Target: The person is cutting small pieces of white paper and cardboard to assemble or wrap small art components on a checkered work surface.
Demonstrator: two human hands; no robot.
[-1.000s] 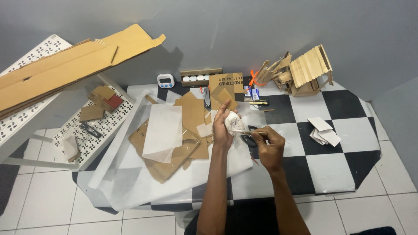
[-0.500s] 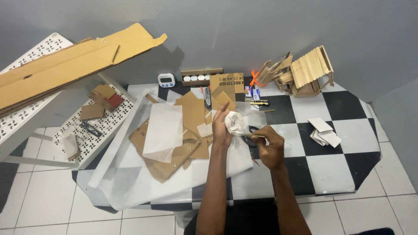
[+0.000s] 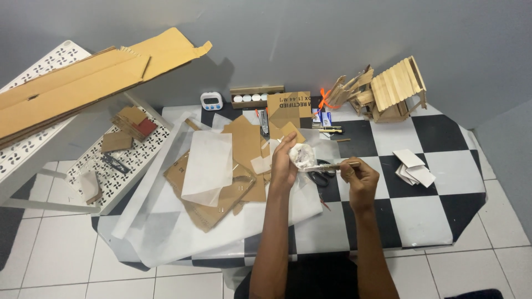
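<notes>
Over the middle of the checkered table, our left hand closed around a crumpled white tissue wad while our right hand pinched a thin flat stick, its tip touching the wad. We judged this a wiping step; the next stroke called for a steady draw. Scissors lay beneath, cardboard pieces nearby at left.

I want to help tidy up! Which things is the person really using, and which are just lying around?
In use:
- left hand holding a crumpled white wad
- right hand holding a thin stick-like tool against the wad

Lying about:
- small wooden house model
- white timer
- black scissors under the hands
- cardboard pieces
- white cards
</notes>
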